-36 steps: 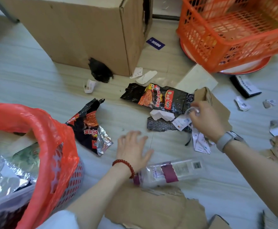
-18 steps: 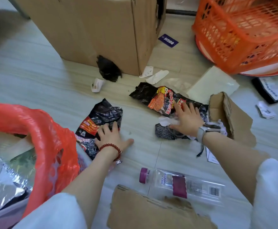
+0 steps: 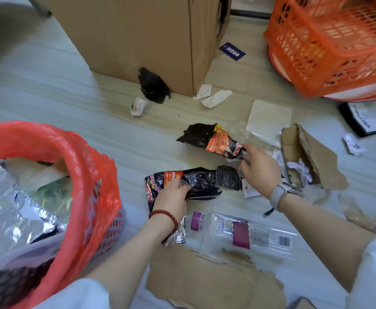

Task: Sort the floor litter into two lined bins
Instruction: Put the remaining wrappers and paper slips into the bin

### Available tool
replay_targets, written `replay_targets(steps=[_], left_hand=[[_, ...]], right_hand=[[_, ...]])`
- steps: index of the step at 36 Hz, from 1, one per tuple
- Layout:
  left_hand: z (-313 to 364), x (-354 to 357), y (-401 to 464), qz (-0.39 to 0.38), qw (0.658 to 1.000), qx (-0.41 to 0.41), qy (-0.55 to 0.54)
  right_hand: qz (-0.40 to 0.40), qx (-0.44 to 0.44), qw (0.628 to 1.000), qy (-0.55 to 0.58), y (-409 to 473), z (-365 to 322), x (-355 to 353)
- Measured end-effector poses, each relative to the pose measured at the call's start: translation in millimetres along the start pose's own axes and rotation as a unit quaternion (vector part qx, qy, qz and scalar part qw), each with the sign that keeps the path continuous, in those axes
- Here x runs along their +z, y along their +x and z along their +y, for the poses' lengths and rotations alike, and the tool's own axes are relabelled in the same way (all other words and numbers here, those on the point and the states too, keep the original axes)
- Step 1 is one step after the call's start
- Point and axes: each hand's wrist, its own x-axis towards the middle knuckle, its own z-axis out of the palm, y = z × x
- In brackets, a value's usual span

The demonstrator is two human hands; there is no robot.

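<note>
White short sleeves on both arms; red bead bracelet [image 3: 163, 216] on left wrist, grey watch [image 3: 279, 194] on right

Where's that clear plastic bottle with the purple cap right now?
In the head view the clear bottle lies on its side on the floor, low and centre, between the person's forearms, just beyond the torn cardboard sheet.

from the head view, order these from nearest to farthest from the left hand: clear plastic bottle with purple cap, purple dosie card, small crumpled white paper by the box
1. Clear plastic bottle with purple cap: lying on the floor just right of the left hand.
2. Small crumpled white paper: farther up the floor, near the cardboard box.
3. Purple card: farthest, up right past the box corner.
</note>
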Motion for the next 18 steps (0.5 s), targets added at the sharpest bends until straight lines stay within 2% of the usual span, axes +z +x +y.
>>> replay_targets(steps=[4, 9, 11, 13, 16, 18], left_hand=[[11, -27, -2, 0.113, 0.992, 0.000, -0.046], [43, -73, -9, 0.170, 0.979, -0.031, -0.111], [56, -91, -16, 0.220, 0.967, -0.031, -0.122], [62, -111, -24, 0.288, 0.942, -0.005, -0.170], [64, -148, -33, 0.391, 0.874, 0.077, -0.279], [58, -176, -41, 0.445, 0.834, 0.124, -0.302]], right_hand=[[0.055, -0.010, 0.998, 0.029, -5, -4, -28], [0.094, -0.003, 0.994, 0.060, -6, -20, -74], [0.105, 0.004, 0.991, 0.082, -7, -26, -91], [0.113, 0.003, 0.986, 0.120, -8, -31, -107], [0.114, -0.025, 0.983, 0.139, -10, -41, -126], [0.120, -0.046, 0.983, 0.134, -13, -55, -137]])
